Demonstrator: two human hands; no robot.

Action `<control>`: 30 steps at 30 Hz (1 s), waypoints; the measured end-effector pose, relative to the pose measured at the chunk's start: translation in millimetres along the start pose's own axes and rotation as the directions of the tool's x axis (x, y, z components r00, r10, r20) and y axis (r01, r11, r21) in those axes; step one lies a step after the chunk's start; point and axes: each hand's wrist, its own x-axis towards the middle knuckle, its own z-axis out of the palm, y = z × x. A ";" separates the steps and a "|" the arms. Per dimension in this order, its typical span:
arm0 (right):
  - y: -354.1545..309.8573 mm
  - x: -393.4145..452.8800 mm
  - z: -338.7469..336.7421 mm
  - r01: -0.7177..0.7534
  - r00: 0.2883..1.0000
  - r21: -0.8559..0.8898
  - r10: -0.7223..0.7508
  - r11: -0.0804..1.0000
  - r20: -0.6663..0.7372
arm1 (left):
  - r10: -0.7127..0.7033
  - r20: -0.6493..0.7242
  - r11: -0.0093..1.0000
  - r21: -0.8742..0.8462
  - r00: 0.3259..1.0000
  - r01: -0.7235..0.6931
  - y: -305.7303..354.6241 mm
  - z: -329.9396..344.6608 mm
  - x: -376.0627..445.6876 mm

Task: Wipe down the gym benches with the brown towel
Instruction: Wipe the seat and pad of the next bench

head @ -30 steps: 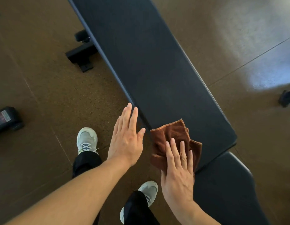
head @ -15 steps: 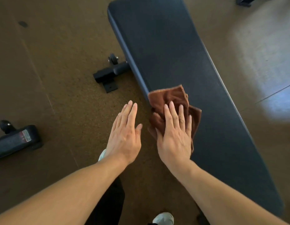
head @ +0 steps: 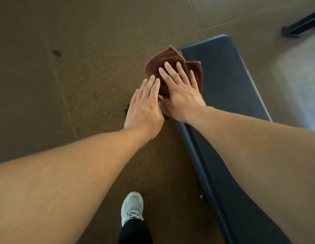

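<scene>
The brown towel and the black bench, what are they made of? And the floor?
The brown towel looks like soft, fuzzy cloth, maybe microfibre: it bunches into folds and has a stitched edge. The bench pad looks like matte dark vinyl or faux leather over padding, smooth with rounded corners. The floor looks like speckled brown rubber or cork tiles, with thin seams showing.

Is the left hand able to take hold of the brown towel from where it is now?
Probably yes. The left hand lies open right beside the right hand, which presses the brown towel flat on the bench. Nothing stands between; the towel's left edge is free.
</scene>
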 end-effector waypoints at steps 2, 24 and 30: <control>5.4 14.0 -9.9 0.059 0.998 0.031 -0.060 0.998 0.009 | 0.046 -0.003 0.998 0.045 0.999 -0.046 0.7 -12.0 20.1; 139.2 -174.4 4.2 -0.519 0.787 0.382 0.602 0.765 -0.135 | 0.373 0.331 0.880 0.168 0.867 -0.444 157.7 98.4 -67.7; 150.9 -310.1 32.1 -0.574 0.721 0.433 0.679 0.695 -0.136 | 0.425 0.428 0.837 0.148 0.797 -0.526 207.2 142.3 -164.4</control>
